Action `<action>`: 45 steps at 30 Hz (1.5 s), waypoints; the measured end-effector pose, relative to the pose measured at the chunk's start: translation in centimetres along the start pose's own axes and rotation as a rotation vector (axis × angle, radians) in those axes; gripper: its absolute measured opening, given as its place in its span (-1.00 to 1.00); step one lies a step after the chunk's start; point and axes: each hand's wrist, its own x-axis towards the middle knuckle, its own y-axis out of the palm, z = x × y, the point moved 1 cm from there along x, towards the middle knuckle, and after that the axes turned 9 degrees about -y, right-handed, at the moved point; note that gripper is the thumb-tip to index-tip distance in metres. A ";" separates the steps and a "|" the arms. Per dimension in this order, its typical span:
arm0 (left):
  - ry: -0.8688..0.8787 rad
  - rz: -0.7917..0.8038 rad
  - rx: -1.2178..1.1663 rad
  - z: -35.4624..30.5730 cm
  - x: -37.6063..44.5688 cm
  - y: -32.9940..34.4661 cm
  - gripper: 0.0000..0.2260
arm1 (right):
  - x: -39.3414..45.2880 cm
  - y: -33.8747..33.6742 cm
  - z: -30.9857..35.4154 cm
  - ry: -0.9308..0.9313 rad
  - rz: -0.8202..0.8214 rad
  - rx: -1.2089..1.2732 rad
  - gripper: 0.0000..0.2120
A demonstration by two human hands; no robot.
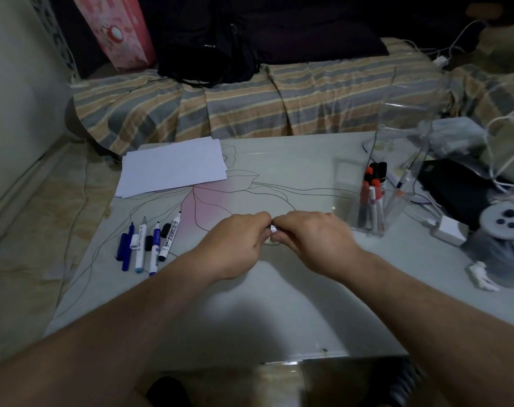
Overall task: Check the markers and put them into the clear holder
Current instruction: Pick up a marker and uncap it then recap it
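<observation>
1. The left hand (pixel 235 245) and the right hand (pixel 314 239) are meeting at the centre of the glass table (pixel 279 304), fingers curled round a single marker (pixel 273 229); only a small white bit of it is showing between them.
2. Judging by the paired grip, the checking step is in hand: the hands seem to be pulling a cap off or pressing it back on, though which one I cannot tell.
3. Five more markers (pixel 150 245) are lying in a loose row at about nine o'clock from the hands, several uncapped with loose caps (pixel 164 230) lying among them.
4. The clear holder (pixel 376 207) is standing at roughly two o'clock, near the right hand, already containing several markers upright.
5. White paper sheets (pixel 173 168) are lying at eleven o'clock, probably for test strokes.
6. The next move is likely calling for a capped marker carried by the right hand to the holder's open top, lowered tip-down without knocking the light plastic walls.
</observation>
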 end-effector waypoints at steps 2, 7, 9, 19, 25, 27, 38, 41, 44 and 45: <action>0.024 0.008 0.025 -0.4 0.3 -0.1 -0.85 | -0.5 -0.3 -0.2 0.063 0.031 0.127 -0.69; 0.062 -0.042 -0.180 -2.0 1.4 -1.0 -0.90 | -0.6 -2.2 -1.0 0.313 0.105 0.762 -0.87; -0.024 -0.088 -0.424 -2.8 2.0 -0.9 -0.93 | -0.6 -3.8 -1.4 0.262 0.173 0.696 -0.94; 0.077 0.099 -0.221 -6.5 3.1 2.4 -0.78 | -2.9 -10.5 -9.6 0.438 -0.551 0.217 -0.75; 0.108 0.212 -0.086 -7.1 2.8 3.7 -0.75 | -4.6 -10.0 -11.6 0.474 -0.695 0.213 -0.60; 0.104 0.224 -0.077 -7.0 2.7 3.7 -0.77 | -4.7 -9.5 -12.1 0.462 -0.687 0.195 -0.65; 0.085 0.241 -0.072 -6.2 2.7 3.8 -0.76 | -5.3 -5.8 -13.0 0.549 -0.157 -0.071 -0.76; 0.089 0.231 -0.065 -6.1 2.7 3.5 -0.75 | -5.5 -5.6 -13.0 0.545 -0.099 -0.133 -0.69; 0.096 0.225 -0.063 -6.1 2.8 3.3 -0.77 | -5.6 -5.7 -12.6 0.504 -0.111 -0.205 -0.71; 0.098 0.222 -0.062 -6.1 2.8 3.3 -0.77 | -5.5 -5.7 -12.3 0.503 -0.135 -0.205 -0.71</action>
